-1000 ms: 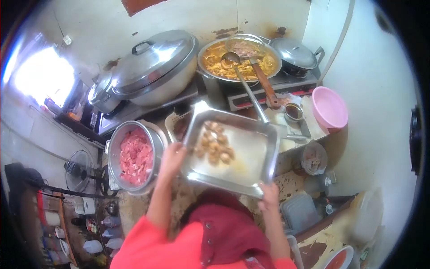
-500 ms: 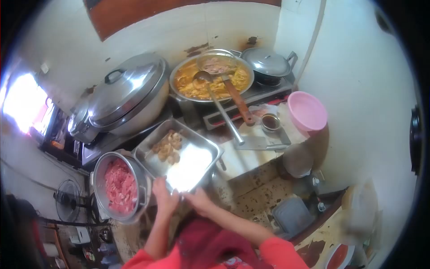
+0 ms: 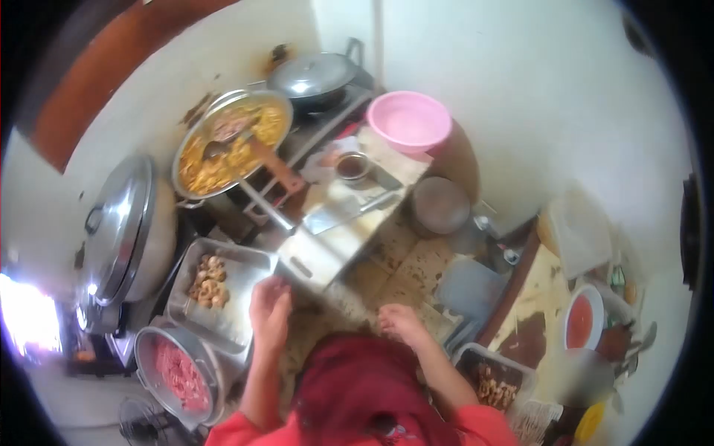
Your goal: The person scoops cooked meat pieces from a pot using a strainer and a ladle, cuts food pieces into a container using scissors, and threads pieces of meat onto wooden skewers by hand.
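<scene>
My left hand [image 3: 271,311] is raised beside the right edge of a metal tray [image 3: 242,297], thumb and fingers slightly apart, with nothing visible in it. Whether it touches the rim I cannot tell. Brown mushroom-like pieces [image 3: 209,282] lie at the tray's left end. My right hand [image 3: 400,323] hovers over the floor in front of my dark red apron [image 3: 357,383], fingers curled in and no object showing. Left of my left hand, a metal pot [image 3: 210,372] holds raw pink meat [image 3: 180,374].
A wide pan [image 3: 282,123] of yellow stew holds a ladle and a wooden-handled strainer. A cleaver [image 3: 335,215] and sauce bowl [image 3: 352,168] lie by a pink basin [image 3: 409,123]. Large lidded pot [image 3: 123,230] at left; container of brown pieces [image 3: 497,385] at lower right.
Both hands have come off the tray's near edge, and the right hand has moved away to the right. The view has turned right, bringing the lower-right container into sight.
</scene>
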The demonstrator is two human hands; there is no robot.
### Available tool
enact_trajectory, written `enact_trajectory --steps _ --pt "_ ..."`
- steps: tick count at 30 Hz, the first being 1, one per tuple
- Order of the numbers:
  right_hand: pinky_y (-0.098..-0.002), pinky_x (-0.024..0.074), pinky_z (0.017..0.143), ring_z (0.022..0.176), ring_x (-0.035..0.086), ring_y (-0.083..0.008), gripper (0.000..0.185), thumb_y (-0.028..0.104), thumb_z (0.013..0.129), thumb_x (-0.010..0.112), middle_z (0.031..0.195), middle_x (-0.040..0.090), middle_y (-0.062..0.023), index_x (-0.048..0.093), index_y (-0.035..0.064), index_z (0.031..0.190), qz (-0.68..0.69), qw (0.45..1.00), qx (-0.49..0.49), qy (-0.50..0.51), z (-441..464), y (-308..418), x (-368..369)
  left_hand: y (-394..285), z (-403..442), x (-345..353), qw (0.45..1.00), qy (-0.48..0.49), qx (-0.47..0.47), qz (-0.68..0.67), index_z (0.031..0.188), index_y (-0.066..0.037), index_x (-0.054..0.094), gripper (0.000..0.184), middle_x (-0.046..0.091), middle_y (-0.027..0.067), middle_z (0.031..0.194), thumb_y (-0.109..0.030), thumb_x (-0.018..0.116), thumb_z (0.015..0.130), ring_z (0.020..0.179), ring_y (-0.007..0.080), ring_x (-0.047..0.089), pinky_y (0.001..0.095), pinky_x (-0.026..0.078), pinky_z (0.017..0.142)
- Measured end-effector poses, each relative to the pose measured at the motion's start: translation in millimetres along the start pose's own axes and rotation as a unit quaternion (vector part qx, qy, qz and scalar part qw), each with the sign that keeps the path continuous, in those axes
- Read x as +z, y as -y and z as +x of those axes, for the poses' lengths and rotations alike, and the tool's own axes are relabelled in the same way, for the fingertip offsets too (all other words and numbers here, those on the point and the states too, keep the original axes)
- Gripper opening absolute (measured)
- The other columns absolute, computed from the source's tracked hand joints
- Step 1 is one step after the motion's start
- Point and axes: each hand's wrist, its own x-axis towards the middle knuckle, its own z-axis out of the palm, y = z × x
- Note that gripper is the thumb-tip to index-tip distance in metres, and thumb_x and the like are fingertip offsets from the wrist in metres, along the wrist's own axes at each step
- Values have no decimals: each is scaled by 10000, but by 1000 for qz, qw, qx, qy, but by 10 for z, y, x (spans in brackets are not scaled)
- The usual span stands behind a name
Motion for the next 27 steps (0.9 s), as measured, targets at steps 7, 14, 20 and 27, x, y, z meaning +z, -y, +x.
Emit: enact_trajectory --steps 7,14,20,27 --pt "-262 455 590 703 539 -104 172 184 872 540 775 586 -33 581 44 963 75 979 -78 -173 -709 -710 -814 280 -4 987 963 238 -14 125 1150 12 474 336 552 103 1034 -27 556 826 850 141 551 261 462 753" --pt "-233 468 650 756 572 -122 249 186 881 542 867 604 -58 558 2 1049 223 939 -94 -243 -1041 -1225 -1070 367 -52 1985 847 482 -58 216 1176 -2 475 358 534 92 1022 -52 571 835 810 97 525 235 451 682" --pt "-256 487 697 772 574 -127 283 167 863 583 888 599 -67 547 -11 1080 315 896 -95 -299 -1527 -858 -917 985 445 2976 738 595 162 275 1166 34 472 363 533 113 1038 -55 568 827 846 136 561 263 467 713" --pt "-261 486 722 792 569 -116 278 138 856 585 914 592 -57 544 -10 1087 339 830 -58 -440 -1445 -502 -956 1678 1201 3852 674 660 72 324 1089 30 545 372 584 236 1015 -146 586 764 967 352 559 367 438 834"
